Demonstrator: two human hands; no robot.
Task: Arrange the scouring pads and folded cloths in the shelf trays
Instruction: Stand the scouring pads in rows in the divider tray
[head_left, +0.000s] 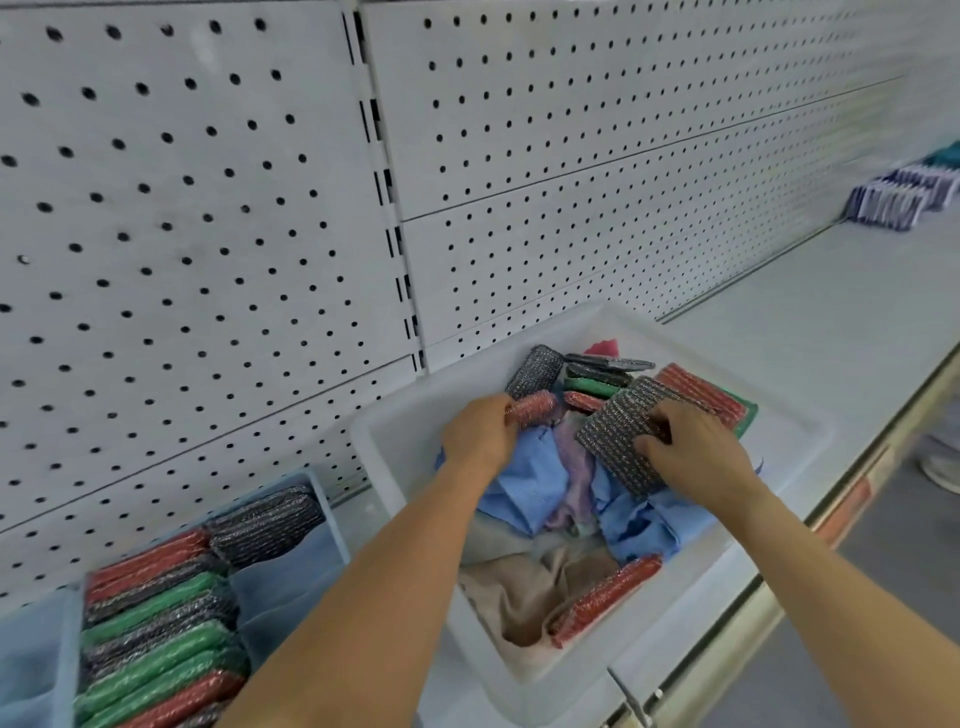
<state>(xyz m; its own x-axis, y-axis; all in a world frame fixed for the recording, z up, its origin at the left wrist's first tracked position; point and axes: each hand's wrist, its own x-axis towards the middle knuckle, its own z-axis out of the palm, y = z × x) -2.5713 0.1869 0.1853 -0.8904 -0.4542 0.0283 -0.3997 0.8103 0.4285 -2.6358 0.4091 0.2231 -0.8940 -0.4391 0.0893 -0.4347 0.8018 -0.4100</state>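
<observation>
**Scouring pads picked from the white bin**

Scouring pads and crumpled cloths (524, 483) fill the white bin (779, 436) on the shelf. The blue tray (332, 525), with pads in a row, stands to the left. The right hand (696, 452) grips a grey pad (618, 441), long axis pointing away from the person. The left hand (480, 431), nearer the tray, pinches a red pad (535, 408). Its fingertips are hidden.

You've got white pegboard (197, 218) behind, a pale shelf (831, 322) running right, grey floor (893, 597) lower right.
</observation>
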